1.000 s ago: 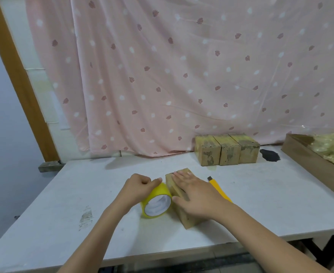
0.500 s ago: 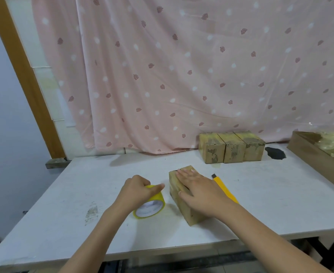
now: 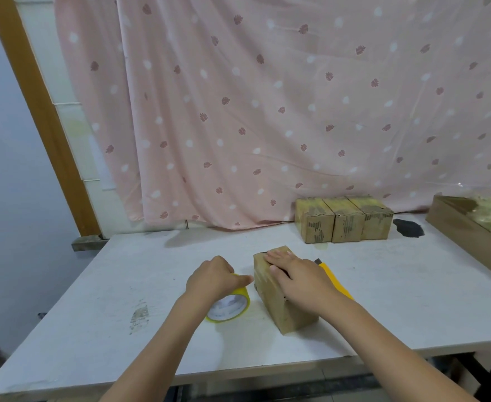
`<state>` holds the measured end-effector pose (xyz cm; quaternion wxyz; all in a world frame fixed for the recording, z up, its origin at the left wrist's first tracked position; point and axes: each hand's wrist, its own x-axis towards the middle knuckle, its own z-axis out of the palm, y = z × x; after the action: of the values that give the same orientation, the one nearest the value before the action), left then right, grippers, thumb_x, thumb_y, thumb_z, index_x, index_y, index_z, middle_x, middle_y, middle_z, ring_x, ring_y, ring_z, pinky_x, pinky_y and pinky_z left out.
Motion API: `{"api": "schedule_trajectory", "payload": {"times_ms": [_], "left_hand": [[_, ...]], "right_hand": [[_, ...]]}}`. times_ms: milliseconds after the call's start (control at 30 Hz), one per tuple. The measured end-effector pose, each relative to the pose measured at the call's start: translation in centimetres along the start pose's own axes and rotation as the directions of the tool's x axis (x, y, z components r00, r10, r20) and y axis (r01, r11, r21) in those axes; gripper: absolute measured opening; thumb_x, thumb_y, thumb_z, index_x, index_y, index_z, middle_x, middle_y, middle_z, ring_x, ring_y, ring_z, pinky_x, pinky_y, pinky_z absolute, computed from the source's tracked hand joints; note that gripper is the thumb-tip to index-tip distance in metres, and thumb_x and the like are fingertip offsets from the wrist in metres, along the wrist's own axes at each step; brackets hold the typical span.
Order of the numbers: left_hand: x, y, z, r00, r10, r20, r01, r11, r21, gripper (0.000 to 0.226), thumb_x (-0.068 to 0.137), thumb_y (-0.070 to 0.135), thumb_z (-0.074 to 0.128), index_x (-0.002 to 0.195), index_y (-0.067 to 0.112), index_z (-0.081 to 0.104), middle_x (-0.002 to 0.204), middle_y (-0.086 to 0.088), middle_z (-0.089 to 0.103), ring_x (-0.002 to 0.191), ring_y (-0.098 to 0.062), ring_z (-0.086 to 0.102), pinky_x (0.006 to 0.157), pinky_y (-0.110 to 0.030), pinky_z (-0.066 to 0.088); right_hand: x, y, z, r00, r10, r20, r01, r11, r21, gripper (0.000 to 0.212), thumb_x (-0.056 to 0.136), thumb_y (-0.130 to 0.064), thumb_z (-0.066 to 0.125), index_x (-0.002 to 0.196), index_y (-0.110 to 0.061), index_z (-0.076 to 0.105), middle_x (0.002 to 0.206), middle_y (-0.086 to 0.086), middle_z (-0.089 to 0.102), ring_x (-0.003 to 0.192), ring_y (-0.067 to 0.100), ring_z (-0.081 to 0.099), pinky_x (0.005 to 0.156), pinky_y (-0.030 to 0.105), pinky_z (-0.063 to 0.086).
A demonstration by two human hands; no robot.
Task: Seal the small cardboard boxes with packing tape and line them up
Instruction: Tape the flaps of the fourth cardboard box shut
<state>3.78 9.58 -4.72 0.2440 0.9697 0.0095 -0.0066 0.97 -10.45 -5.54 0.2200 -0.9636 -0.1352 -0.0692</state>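
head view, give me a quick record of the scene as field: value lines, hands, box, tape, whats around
left hand: grips the tape roll, which stands on edge on the table
right hand: fingers flat on top of the box
box: on the table, just right of the tape roll
finished boxes: three in a row at the back by the curtain
knife: yellow, right of the box, partly hidden by the right hand
tray: brown, at the right edge
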Motion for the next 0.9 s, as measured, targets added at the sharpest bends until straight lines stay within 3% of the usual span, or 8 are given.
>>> {"api": "schedule_trajectory", "payload": {"times_ms": [200, 300, 367, 467, 567, 633, 733, 900], "left_hand": [[0.8, 1.4, 0.3, 1.000, -0.003, 0.031, 0.000, 0.996, 0.091, 0.058, 0.077, 0.053, 0.070, 0.055, 0.021, 0.028, 0.054, 0.005, 0.029, 0.051, -0.018, 0.031, 0.050, -0.026, 0.022], [1.0, 1.6, 0.6, 1.000, 0.001, 0.027, -0.003, 0.994, 0.106, 0.057, 0.077, 0.055, 0.070, 0.056, 0.020, 0.031, 0.055, 0.005, 0.032, 0.053, -0.018, 0.034, 0.051, -0.025, 0.025], [1.1, 1.6, 0.7, 1.000, 0.002, 0.020, -0.004, 0.995, 0.104, 0.057, 0.076, 0.056, 0.070, 0.056, 0.020, 0.032, 0.055, 0.005, 0.033, 0.053, -0.018, 0.034, 0.051, -0.025, 0.025], [1.0, 1.7, 0.8, 1.000, -0.003, 0.013, 0.002, 0.995, 0.101, 0.055, 0.077, 0.056, 0.069, 0.056, 0.019, 0.033, 0.056, 0.004, 0.034, 0.053, -0.018, 0.035, 0.051, -0.025, 0.026], [1.0, 1.9, 0.9, 1.000, -0.013, -0.002, 0.014, 0.994, 0.107, 0.055, 0.076, 0.056, 0.069, 0.056, 0.019, 0.033, 0.057, 0.004, 0.035, 0.054, -0.017, 0.035, 0.051, -0.025, 0.026], [0.9, 1.8, 0.9, 1.000, -0.016, -0.013, 0.017, 0.994, 0.108, 0.056, 0.075, 0.058, 0.069, 0.056, 0.020, 0.034, 0.058, 0.004, 0.036, 0.054, -0.018, 0.036, 0.052, -0.025, 0.027], [0.8, 1.9, 1.0, 1.000, -0.019, -0.023, 0.021, 0.994, 0.110, 0.055, 0.076, 0.060, 0.068, 0.058, 0.019, 0.035, 0.060, 0.004, 0.039, 0.056, -0.018, 0.039, 0.052, -0.026, 0.028], [0.6, 2.0, 1.0, 0.998, -0.023, -0.052, 0.028, 0.994, 0.104, 0.055, 0.076, 0.063, 0.065, 0.060, 0.018, 0.038, 0.062, 0.004, 0.042, 0.055, -0.016, 0.040, 0.053, -0.026, 0.032]], "right_hand": [[-0.6, -0.4, -0.4, 0.997, 0.009, -0.072, -0.006, 0.999, 0.031, 0.041, 0.103, -0.030, 0.039, 0.142, -0.033, 0.050, 0.152, -0.017, 0.039, 0.146, 0.008, 0.027, 0.115, 0.024, 0.026], [-0.9, -0.9, -0.6, 0.992, 0.029, -0.124, -0.015, 0.994, 0.109, 0.037, 0.100, -0.025, 0.045, 0.134, -0.027, 0.060, 0.148, -0.016, 0.047, 0.136, 0.009, 0.043, 0.111, 0.023, 0.033], [-1.2, -1.2, -0.8, 0.985, 0.058, -0.163, -0.035, 0.990, 0.139, 0.039, 0.100, -0.024, 0.045, 0.138, -0.022, 0.054, 0.152, -0.014, 0.040, 0.136, 0.010, 0.043, 0.111, 0.024, 0.032], [-1.4, -2.0, -0.7, 0.985, 0.116, -0.128, -0.110, 0.993, 0.051, 0.049, 0.102, -0.028, 0.040, 0.149, -0.013, 0.036, 0.161, -0.002, 0.025, 0.147, 0.013, 0.024, 0.115, 0.025, 0.022], [-1.4, -3.3, -1.0, 0.981, 0.170, -0.096, -0.178, 0.981, -0.077, 0.044, 0.102, -0.030, 0.034, 0.140, -0.010, 0.044, 0.147, 0.006, 0.042, 0.135, 0.020, 0.039, 0.103, 0.030, 0.037], [-1.0, -3.9, -1.2, 0.976, 0.213, -0.048, -0.217, 0.970, -0.112, 0.044, 0.101, -0.030, 0.034, 0.138, -0.006, 0.043, 0.149, 0.012, 0.039, 0.136, 0.024, 0.038, 0.102, 0.032, 0.038], [0.1, -4.5, -1.1, 0.945, 0.327, -0.004, -0.326, 0.941, -0.086, 0.051, 0.098, -0.035, 0.041, 0.136, -0.001, 0.039, 0.155, 0.026, 0.023, 0.139, 0.034, 0.035, 0.104, 0.038, 0.037], [4.2, -5.1, -0.9, 0.820, 0.557, 0.136, -0.543, 0.830, -0.127, 0.096, 0.075, -0.053, 0.066, 0.145, 0.001, 0.028, 0.134, 0.013, 0.048, 0.121, 0.033, 0.049, 0.092, 0.037, 0.046]]}}
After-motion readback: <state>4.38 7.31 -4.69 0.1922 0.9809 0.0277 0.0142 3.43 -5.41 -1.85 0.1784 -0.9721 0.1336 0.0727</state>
